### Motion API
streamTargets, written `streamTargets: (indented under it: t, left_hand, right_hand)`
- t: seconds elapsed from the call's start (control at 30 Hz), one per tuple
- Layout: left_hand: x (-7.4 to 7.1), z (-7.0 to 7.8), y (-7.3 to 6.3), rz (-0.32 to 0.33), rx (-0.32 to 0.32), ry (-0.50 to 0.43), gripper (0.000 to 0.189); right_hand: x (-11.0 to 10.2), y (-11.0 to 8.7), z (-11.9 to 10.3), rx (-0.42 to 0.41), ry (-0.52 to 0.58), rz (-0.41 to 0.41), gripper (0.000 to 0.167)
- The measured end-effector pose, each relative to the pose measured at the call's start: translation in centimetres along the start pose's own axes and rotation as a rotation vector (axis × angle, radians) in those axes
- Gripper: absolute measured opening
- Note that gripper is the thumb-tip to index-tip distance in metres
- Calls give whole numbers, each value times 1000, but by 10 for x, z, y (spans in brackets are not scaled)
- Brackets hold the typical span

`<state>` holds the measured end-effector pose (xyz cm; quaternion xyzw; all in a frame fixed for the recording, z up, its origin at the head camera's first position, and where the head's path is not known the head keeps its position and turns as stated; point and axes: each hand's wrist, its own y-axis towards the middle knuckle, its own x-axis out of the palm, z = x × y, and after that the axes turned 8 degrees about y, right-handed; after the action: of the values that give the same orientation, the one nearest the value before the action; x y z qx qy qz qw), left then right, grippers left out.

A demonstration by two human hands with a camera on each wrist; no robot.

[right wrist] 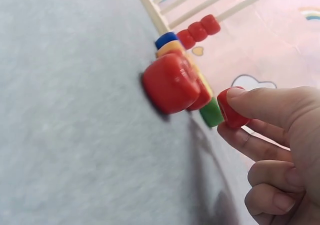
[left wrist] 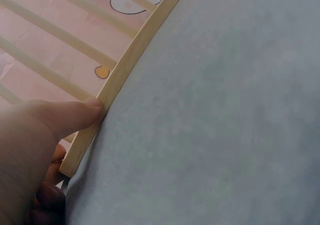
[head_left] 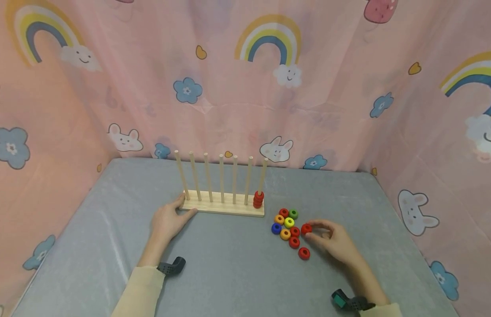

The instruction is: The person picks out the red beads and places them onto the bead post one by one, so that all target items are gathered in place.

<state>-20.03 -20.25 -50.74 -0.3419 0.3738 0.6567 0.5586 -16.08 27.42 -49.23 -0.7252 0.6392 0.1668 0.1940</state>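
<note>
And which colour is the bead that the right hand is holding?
Red. The bead in the right hand shows best in the right wrist view.

Perhaps a curtained-off booth, pink cartoon-print drapes (head_left: 237, 97), grey table (head_left: 229, 268)

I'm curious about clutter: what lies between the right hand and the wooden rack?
In the head view, coloured rings lie between the right hand and the rack.
</note>
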Motion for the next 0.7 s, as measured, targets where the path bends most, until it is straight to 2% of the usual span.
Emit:
streamTargets:
  t: [0.23, 0.47, 0.7]
  left_hand:
    - [0, 0, 0, -11, -9, -1, 76]
    - [-1, 1, -1, -15, -5, -3, 76]
    - [-1, 1, -1, -9, 0, -3, 76]
  right_hand:
    - [-4, 2, -8, -51, 10, 21, 41]
    - [-2, 5, -15, -49, -3, 50, 43]
    - [1, 7, -21, -89, 15, 65, 39]
